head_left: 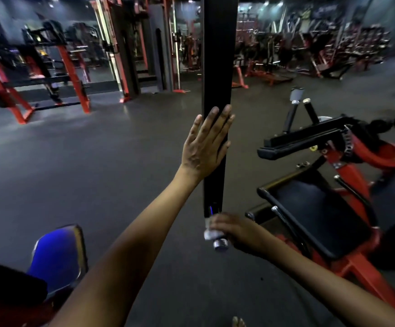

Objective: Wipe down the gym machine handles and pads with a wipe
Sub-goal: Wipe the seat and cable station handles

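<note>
Bracing the black arm (216, 90) with the flat, open left hand (205, 147) lets the right hand (236, 230), clamped round the wipe (209, 233), twist fully around the handle (221, 245).

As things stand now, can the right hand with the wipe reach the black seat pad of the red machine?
Probably yes. The right hand grips the wipe round a chrome handle end, and the black seat pad lies just to its right, with only a chrome peg standing between them.
</note>
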Action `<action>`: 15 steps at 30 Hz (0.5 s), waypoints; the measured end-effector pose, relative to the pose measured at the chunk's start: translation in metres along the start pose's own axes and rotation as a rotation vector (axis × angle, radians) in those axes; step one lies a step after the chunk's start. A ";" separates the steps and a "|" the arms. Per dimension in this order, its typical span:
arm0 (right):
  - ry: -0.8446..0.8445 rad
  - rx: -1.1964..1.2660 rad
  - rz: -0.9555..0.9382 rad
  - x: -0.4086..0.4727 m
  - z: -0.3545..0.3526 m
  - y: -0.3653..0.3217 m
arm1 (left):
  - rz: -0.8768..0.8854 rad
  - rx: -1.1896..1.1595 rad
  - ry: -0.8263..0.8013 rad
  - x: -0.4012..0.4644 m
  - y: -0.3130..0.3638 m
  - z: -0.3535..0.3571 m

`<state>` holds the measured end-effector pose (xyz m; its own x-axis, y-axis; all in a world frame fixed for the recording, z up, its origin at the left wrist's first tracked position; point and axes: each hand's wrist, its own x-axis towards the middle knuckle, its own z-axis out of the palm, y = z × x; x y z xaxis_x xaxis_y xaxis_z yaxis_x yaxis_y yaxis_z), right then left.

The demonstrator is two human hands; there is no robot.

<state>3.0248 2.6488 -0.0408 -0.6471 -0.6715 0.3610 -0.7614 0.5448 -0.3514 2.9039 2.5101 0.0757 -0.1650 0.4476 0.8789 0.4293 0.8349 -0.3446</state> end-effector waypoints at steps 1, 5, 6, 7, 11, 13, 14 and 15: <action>0.020 -0.038 0.046 0.011 0.000 0.001 | -0.012 -0.013 0.010 -0.001 0.001 0.001; 0.021 -0.214 0.015 0.038 0.017 0.006 | -0.026 0.006 0.023 -0.006 0.003 0.005; 0.017 -0.179 -0.009 0.032 0.020 0.006 | -0.018 0.008 0.024 -0.006 0.002 0.005; 0.002 -0.121 -0.014 0.023 0.021 0.005 | -0.011 0.009 0.025 -0.007 0.001 0.006; 0.236 0.172 0.139 -0.012 0.025 -0.008 | 0.008 -0.025 0.027 -0.008 -0.001 0.006; 0.544 0.344 0.396 -0.017 0.027 -0.009 | 0.004 -0.044 0.030 -0.010 0.000 0.007; 0.676 0.386 0.614 -0.012 0.028 -0.005 | -0.003 -0.060 0.029 -0.011 0.000 0.008; 0.713 0.446 0.835 -0.002 0.023 -0.005 | -0.012 -0.077 0.030 -0.012 0.001 0.008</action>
<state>3.0311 2.6355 -0.0599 -0.9205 0.3179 0.2271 -0.1027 0.3639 -0.9258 2.8989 2.5082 0.0621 -0.1440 0.4271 0.8926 0.4944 0.8124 -0.3090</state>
